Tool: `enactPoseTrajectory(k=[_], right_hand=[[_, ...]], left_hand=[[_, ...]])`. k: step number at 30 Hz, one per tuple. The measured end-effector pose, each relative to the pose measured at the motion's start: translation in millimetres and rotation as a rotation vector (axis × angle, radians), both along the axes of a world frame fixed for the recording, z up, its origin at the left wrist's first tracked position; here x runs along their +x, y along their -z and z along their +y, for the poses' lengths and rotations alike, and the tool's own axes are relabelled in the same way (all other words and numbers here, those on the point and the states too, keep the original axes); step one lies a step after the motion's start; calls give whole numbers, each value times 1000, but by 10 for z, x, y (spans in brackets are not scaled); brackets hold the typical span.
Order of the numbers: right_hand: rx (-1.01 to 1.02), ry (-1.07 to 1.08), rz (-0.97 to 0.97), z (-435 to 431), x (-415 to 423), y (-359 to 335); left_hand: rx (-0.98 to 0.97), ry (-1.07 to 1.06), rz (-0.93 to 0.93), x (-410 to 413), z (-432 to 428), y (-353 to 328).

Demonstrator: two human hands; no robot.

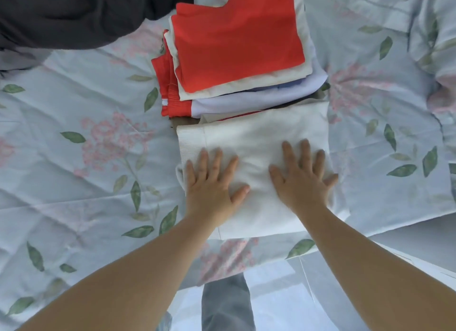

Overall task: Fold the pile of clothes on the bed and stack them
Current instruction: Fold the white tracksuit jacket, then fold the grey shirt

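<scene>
A crumpled dark grey garment (74,15) lies unfolded at the far left corner of the floral pale-blue bed sheet (74,158), apparently awaiting its turn. At the near edge, the left hand (209,185), fingers spread flat and gripping nothing, presses a folded white knit garment (259,138); the right hand (301,175), likewise splayed and empty, pins its other half, seemingly to flatten the fold before stacking. The garment's long axis runs from near edge to far, ribbed hem pointing left. Touching it beyond sits the stack of folded red, cream and white clothes (237,49).
</scene>
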State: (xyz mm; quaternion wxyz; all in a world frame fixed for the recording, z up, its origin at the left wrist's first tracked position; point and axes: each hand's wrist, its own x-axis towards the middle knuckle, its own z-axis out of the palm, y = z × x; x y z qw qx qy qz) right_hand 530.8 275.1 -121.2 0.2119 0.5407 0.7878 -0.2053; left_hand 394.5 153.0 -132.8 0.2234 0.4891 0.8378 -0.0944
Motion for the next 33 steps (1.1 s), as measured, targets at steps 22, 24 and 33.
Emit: enactPoseTrajectory(k=[22, 24, 33], right_hand=[[28, -262, 291, -1055, -2162, -692], [12, -285, 288, -1315, -2641, -715], [-164, -310, 283, -2437, -4344, -500]], left_hand=[[330, -264, 27, -2063, -1283, -584], [283, -285, 32, -2523, -1578, -633], [235, -450, -14, -4197, -2592, -387]])
